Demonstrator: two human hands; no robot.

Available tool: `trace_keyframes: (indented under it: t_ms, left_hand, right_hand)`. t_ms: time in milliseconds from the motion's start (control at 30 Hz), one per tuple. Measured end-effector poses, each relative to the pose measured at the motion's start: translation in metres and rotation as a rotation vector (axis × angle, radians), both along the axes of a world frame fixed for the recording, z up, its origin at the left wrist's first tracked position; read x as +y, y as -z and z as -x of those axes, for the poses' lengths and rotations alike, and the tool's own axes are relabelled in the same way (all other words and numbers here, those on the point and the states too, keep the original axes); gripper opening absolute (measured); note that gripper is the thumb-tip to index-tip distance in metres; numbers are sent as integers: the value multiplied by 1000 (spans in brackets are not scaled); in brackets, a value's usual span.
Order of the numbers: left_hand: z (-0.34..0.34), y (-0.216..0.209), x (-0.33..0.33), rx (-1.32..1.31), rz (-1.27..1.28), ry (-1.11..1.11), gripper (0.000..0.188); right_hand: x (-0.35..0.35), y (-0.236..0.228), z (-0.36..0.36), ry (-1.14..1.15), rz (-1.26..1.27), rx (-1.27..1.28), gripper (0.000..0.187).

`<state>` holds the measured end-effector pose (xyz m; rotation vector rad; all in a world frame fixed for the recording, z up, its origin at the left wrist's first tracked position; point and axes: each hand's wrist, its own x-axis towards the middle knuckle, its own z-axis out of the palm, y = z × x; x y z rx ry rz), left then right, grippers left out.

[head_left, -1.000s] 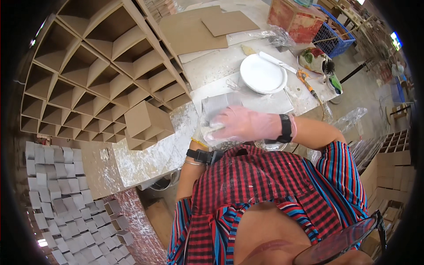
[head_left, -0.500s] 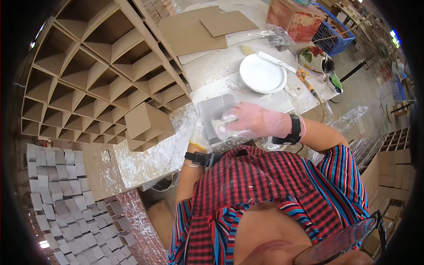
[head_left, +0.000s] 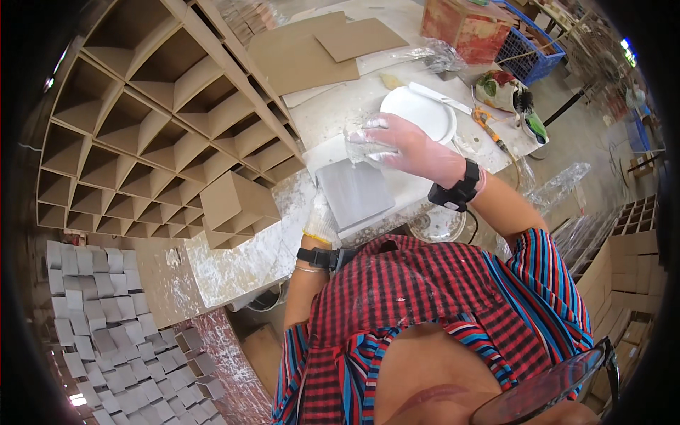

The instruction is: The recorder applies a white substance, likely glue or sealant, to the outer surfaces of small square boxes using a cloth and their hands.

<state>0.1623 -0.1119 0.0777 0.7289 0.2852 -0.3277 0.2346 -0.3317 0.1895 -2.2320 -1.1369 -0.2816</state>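
In my left hand [head_left: 322, 221], wearing a white knit glove with a yellow cuff edge, I hold the left side of a box with a smooth grey face [head_left: 354, 193]; the fingertips are mostly hidden. My right hand [head_left: 407, 146], in a pink glove with white smears on the fingers, is above the box's far right corner, apart from its face. Its fingers are bent around a crumpled whitish wad [head_left: 359, 146], whose exact kind I cannot make out. Just beyond this hand is a round white dish [head_left: 404, 106] coated in white, with a white flat-bladed tool [head_left: 435, 96] across its rim.
A tall stack of open brown board boxes [head_left: 134, 134] borders the left. Flat brown boards [head_left: 301, 57] lie at the back beside clear plastic film [head_left: 443, 55]. An orange-handled tool with a hose [head_left: 489, 126] lies on the right. Several grey-white boxes [head_left: 106, 312] stand lower left.
My right hand has lifted off the grey face and moved away toward the dish, carrying the wad. More of the grey face shows. My left hand stays at the box's side.
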Motion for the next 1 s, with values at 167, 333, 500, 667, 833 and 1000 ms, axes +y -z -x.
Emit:
trace_keyframes:
  t_ms: [167,333,500,667,833,1000]
  left_hand:
    - [4,20,21,-198,529,-48,39]
    - [-4,51,20,-587,-723,-101,42]
    - [-15,33,28,-472,47,-29,46]
    - [-18,45,16,-307,184,-293,33]
    - [-17,23,0,-426,77,-199,41]
    - [-20,32,6,-484,48,-127,48]
  right_hand:
    - [-10,-2,2,127,-150,206,53]
    - [-18,-6,2,101,-218,218,54]
    - [-15,-10,8,178,-166,220,54]
    - [10,-23,9,66,-182,131,53]
    - [46,-5,9,16,-170,-81,50]
    - [76,17,42,-247,-102,-186,50]
